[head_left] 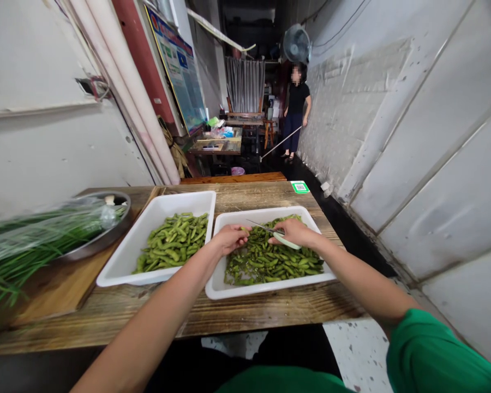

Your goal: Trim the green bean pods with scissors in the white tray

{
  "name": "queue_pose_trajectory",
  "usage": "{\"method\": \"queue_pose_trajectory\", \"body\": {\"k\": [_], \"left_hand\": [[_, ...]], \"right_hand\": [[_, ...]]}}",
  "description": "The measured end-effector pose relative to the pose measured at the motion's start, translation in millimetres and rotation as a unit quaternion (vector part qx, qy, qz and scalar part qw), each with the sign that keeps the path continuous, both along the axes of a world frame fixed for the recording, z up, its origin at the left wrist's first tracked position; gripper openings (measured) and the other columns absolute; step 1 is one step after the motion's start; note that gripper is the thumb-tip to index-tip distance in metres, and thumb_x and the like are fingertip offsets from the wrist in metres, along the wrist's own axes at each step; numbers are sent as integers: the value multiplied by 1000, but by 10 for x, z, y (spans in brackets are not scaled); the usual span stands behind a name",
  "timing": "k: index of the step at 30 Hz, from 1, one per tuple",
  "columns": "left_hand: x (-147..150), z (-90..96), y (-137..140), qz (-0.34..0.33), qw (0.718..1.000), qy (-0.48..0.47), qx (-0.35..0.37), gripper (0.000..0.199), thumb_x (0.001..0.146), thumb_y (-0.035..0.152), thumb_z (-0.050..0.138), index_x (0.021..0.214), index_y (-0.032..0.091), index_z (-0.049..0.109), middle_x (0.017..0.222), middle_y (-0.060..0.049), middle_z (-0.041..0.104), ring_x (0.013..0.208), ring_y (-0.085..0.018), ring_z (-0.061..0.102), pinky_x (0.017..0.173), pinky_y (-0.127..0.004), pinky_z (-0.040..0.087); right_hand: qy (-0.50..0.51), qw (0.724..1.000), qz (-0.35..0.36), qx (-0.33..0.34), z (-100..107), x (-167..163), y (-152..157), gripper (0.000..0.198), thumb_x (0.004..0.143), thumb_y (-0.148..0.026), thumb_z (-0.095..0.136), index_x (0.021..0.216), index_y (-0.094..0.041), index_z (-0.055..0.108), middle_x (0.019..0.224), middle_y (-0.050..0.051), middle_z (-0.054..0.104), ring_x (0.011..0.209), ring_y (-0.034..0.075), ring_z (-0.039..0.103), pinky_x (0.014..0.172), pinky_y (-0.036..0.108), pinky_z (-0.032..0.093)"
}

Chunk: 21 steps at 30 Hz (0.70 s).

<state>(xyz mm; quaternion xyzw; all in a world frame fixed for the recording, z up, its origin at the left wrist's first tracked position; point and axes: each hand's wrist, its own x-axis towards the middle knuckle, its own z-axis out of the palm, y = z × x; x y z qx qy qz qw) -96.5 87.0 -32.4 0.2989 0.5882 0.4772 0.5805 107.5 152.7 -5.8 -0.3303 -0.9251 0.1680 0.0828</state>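
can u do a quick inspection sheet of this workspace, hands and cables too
surface: wooden table, grain worn; cutting board at its left
job's things: left tray and right tray, both white, each holding green pods; scissors over the right tray
clutter: metal bowl with long green stalks partly under clear plastic; green code card at the far edge
left hand: pinching what looks like a pod
right hand: holding the scissors
cables: dark cable high on the right wall; on the table, nothing seen
surroundings: person with a long pole; fan behind
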Motion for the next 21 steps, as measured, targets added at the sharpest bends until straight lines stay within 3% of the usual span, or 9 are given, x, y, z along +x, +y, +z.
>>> {"method": "queue_pose_trajectory", "body": {"k": [4, 9, 15, 21], "left_hand": [[-31, -21, 6, 21, 998, -6, 55, 16, 58, 7, 65, 67, 11, 53, 49, 3, 51, 40, -3, 47, 35, -10, 29], [-26, 0, -19, 3, 993, -68, 100, 23, 58, 14, 67, 75, 14, 53, 72, -3, 60, 68, -12, 59, 58, -21, 46], [1, 30, -30, -26, 996, -27, 86, 14, 63, 19, 64, 69, 12, 53, 61, 1, 53, 49, -4, 48, 47, -17, 40], [26, 31, -49, -78, 993, -3, 86, 17, 66, 23, 60, 62, 13, 47, 55, 3, 46, 46, -4, 42, 44, -17, 34]], "right_hand": [[4, 1000, 5, -7, 6, -15, -32, 50, 64, -59, 50, 92, -20, 63, 72, 5, 63, 66, 17, 55, 57, 22, 34], [12, 1000, -16, -5, 42, -21, -97, 54, 63, -57, 53, 103, -20, 56, 73, 3, 62, 68, 17, 56, 59, 22, 34], [-16, 999, -31, 26, 75, -27, -126, 56, 64, -60, 51, 104, -20, 55, 74, 4, 62, 73, 18, 56, 62, 23, 34], [-24, 999, -21, 32, 61, -21, -103, 57, 63, -61, 50, 106, -23, 54, 74, 4, 63, 71, 19, 57, 60, 23, 34]]}}
